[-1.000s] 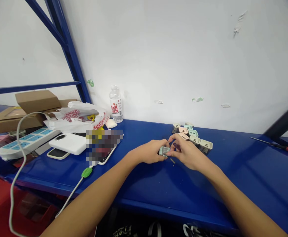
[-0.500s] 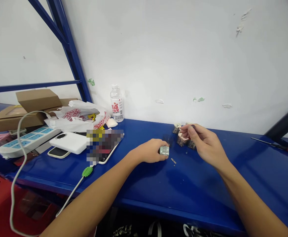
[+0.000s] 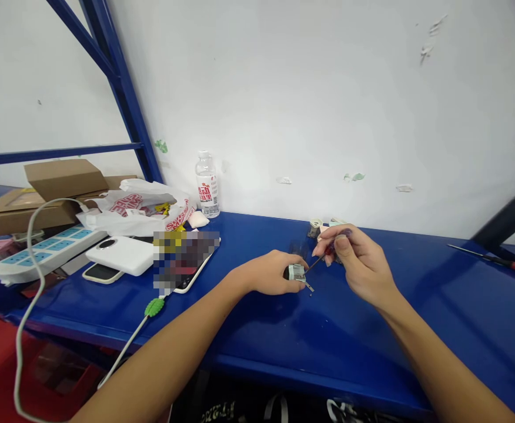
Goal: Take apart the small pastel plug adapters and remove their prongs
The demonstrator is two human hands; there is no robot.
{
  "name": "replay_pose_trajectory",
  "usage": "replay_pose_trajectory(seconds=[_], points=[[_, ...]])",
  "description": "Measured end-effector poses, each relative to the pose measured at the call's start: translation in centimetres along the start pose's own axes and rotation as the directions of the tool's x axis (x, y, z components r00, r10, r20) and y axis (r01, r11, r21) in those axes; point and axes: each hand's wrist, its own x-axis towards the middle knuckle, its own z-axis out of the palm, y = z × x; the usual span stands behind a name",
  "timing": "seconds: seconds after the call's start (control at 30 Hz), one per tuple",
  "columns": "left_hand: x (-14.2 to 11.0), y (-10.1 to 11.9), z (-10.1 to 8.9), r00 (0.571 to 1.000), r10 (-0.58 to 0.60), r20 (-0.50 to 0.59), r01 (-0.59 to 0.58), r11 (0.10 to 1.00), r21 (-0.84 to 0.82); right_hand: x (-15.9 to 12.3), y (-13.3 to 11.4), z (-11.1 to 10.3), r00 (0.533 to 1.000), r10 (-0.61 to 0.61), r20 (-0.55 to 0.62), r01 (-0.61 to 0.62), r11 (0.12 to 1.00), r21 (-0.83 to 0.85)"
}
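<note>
My left hand (image 3: 275, 272) rests on the blue table with thumb and fingers closed round a small pale green pencil sharpener (image 3: 297, 272). In my right hand (image 3: 365, 261) is a small screwdriver (image 3: 314, 264) with a dark reddish handle, pinched between thumb and fingers. Its thin shaft slants down to the left, and the tip is at the sharpener's face; whether it touches a screw is too small to tell. Just below the sharpener lies a narrow metal blade (image 3: 310, 287). Behind my right hand stand more sharpeners, one of them cream (image 3: 315, 227), partly hidden by my fingers.
A longer red-handled screwdriver (image 3: 511, 263) lies at the right. On the left are a phone (image 3: 196, 273), a white power bank (image 3: 125, 255), a power strip (image 3: 50, 252), a plastic bag (image 3: 138, 205) and a cardboard box (image 3: 63, 182). A bottle (image 3: 207, 185) stands by the wall.
My right hand has tipped the screwdriver so that its shaft now reaches down to the sharpener. My left hand has tilted the sharpener slightly and stays closed on it.
</note>
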Motion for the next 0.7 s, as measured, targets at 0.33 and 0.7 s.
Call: replay_pose_trajectory(seconds=[0.33,0.7], points=[[0.04,0.22,-0.06,1.0,0.013,0.009,-0.013,1.0,-0.012,-0.03,0.24,-0.09,0.999,0.004,0.032,-0.002,0.999,-0.052],[0.29,-0.22,0.33,1.0,-0.01,0.025,0.009,0.999,0.053,-0.27,0.41,-0.72,0.986,-0.125,0.109,0.159,0.904,-0.397]])
